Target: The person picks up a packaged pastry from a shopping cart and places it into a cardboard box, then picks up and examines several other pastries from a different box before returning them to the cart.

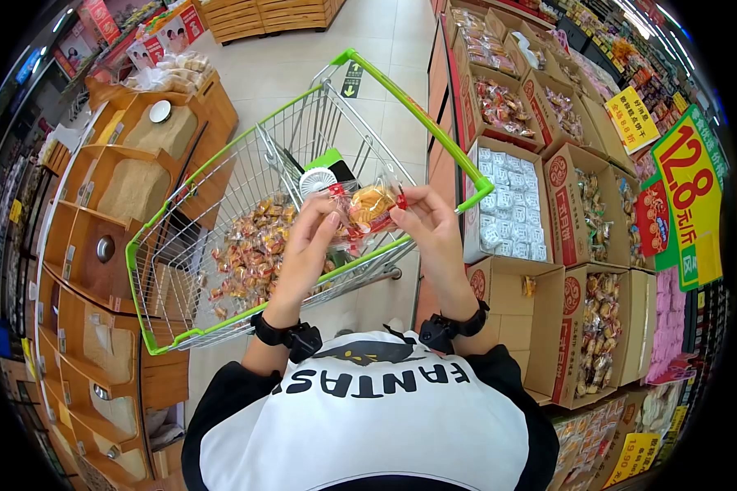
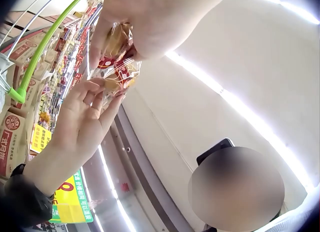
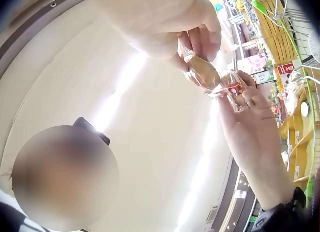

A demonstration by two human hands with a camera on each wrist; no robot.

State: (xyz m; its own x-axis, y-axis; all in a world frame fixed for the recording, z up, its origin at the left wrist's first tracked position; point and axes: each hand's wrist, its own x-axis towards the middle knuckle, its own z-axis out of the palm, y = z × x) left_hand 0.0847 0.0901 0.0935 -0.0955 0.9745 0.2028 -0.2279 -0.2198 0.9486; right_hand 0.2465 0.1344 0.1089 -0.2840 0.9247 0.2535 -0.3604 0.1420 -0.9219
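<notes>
Head view. The wrapped pastry (image 1: 372, 206) is held up between the left hand (image 1: 307, 233) and the right hand (image 1: 428, 225), one at each side. The fingers of both pinch the clear-and-red wrapper, the tips drawn in narrow. In my judgement, the two-sided hold spares the filling from squeezing and leaves the round face turned up for viewing. The trolley (image 1: 434, 123) stands close in front, near enough, I judge, to receive goods without a step. Its wire basket carries a loose heap of wrapped pieces (image 1: 254, 250); small packets probably need no ordering. Open-topped cartons (image 1: 571, 327) line the right side, contents largely separated by kind, presumably for picking by the piece. White packets (image 1: 512, 204) sit in rows in one of them.

Left wrist view. Both sets of fingers grip the wrapping, the near hand from above, the far one from below. Two filled parts show; whether this is one packet or two cannot be told.

Right wrist view. The near hand hides part of its own grip. The far hand pinches the red-marked portion, thumb against fingers, likely a light grip suited to thin, slippery film.
</notes>
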